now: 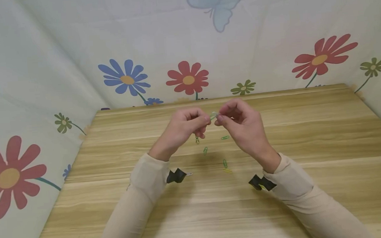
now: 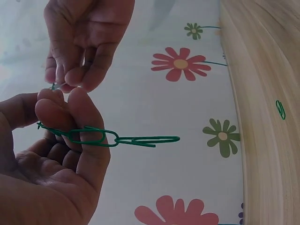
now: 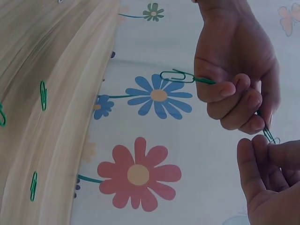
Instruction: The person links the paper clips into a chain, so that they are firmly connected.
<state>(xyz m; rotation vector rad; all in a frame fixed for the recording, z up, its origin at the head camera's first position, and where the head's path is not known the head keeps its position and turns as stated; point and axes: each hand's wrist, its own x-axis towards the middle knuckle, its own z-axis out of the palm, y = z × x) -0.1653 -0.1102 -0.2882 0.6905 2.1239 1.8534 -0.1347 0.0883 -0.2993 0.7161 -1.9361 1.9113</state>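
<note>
Both hands are raised over the table, fingertips close together. My left hand (image 1: 185,125) pinches a short chain of linked green paper clips (image 2: 93,136); its loose end hangs from the fingers, and part of it is hidden in the hand. One green clip (image 3: 267,134) of the chain spans the small gap between the hands. My right hand (image 1: 244,124) pinches a pale, silvery paper clip (image 3: 277,140) at the far end of that green clip. The right fingertips cover most of the pale clip, so I cannot tell whether the two are linked.
On the wooden table (image 1: 311,132) lie loose green paper clips (image 1: 225,137), a yellow paper clip (image 1: 227,171) and a whitish paper clip (image 1: 189,174) beside the left sleeve. A flower-printed cloth (image 1: 255,48) stands behind the table and along its sides.
</note>
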